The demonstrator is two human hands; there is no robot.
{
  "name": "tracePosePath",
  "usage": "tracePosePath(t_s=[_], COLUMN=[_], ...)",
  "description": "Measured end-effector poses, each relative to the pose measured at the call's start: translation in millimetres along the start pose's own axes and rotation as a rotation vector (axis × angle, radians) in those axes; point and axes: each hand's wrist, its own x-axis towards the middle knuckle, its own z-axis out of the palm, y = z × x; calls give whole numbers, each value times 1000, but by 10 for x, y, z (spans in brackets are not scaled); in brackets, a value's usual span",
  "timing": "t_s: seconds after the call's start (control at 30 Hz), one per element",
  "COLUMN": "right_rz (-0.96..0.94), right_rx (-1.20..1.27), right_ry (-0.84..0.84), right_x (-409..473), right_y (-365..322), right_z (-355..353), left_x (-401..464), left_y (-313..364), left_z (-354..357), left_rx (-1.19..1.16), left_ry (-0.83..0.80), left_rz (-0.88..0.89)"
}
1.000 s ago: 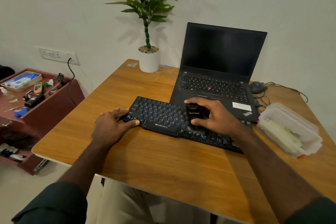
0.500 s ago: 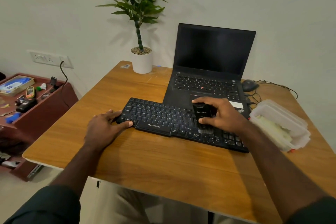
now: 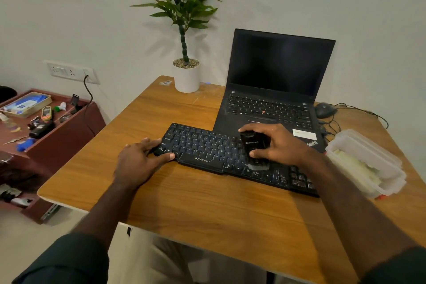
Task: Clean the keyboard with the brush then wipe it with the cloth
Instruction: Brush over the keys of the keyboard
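Closest to the camera are two forearms in dark sleeves reaching over the wooden bench [image 3: 207, 210]. The left hand [image 3: 138, 161] lies flat with straight fingers against the left end of the black keyboard [image 3: 207, 152], thumb along its front edge, so it's bracing, not gripping anything. The right hand [image 3: 279, 145] is curled round a small black brush [image 3: 253, 145], thumb on the near side and fingers over the top, with the brush down on the keys a bit right of the middle. The bristle end looks like it points toward the person, though it's blurry down there.

The keyboard's long axis runs left to right across the bench, skewed so the left end sits farther from the person and the right end nearer. Its far edge overlaps the front of the laptop [image 3: 272, 90].

To the right, just beside the keyboard's right end, there's a clear plastic box [image 3: 366, 163] with its lid on and something pale and yellowish-white inside; can't tell what exactly.

Farther back the laptop stands open with a dark screen. A black mouse [image 3: 323, 109] with tangled cables sits to its right. At the far edge a white pot [image 3: 186, 76] topped with pebbles holds a leafy green plant.

Off to the left is a low reddish shelf [image 3: 60, 136] with a shallow tray [image 3: 25, 105] holding blue and white stuff, plus small gadgets scattered around.
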Motion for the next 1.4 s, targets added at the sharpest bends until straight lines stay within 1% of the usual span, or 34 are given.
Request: tracePosePath(t_s=[0.07,0.17,0.27,0.37,0.43,0.47,0.5,0.57,0.6,0.67,0.73,0.8,0.9,1.0,1.07,1.13,1.23,1.3,1.4], right_rz=[-6,-73,-34,71,99,101,96,50,10,-44,-48,-41,4,42,76,67,4,7,33], right_rx=[34,155,132,38,-6,-8,8,76,107,143,128,90,61,-6,-21,25,102,98,43], right_ry=[58,142,97,13,-52,-54,-20,122,189,248,233,208,159,69,41,96,208,209,192], right_x=[10,0,-113,-283,-364,-385,-404,-418,-409,-381,-363,-396,-563,-746,-808,-796,-718,-701,-806], right_y=[-26,-89,-10,148,218,232,223,189,171,135,121,158,262,408,433,387,312,327,407], right_z=[-12,154,151,-155,-338,-385,-400,-355,-305,-194,-104,-65,-169,-413,-546,-550,-329,-224,-324], left_x=[5,-3,-13,3,-3,-30,-70,-212,-304,-453,-507,-488,-428,-399,-398,-399,-390,-391,-392], left_y=[-9,-17,-31,-23,11,55,117,332,489,823,1095,1295,1342,1247,1213,1213,1208,1204,1214], left_z=[6,29,39,28,25,35,70,208,291,496,719,857,952,983,1001,1014,1022,1022,1018], left_rx=[-1,-7,-18,-29,-37,-28,6,76,81,106,185,269,321,302,289,273,275,275,279], left_ry=[7,10,9,3,-9,3,41,146,155,64,-46,-111,-172,-155,-141,-129,-125,-119,-114], left_rz=[-4,-11,-14,-11,3,14,30,102,158,312,471,537,512,518,527,530,534,535,538])
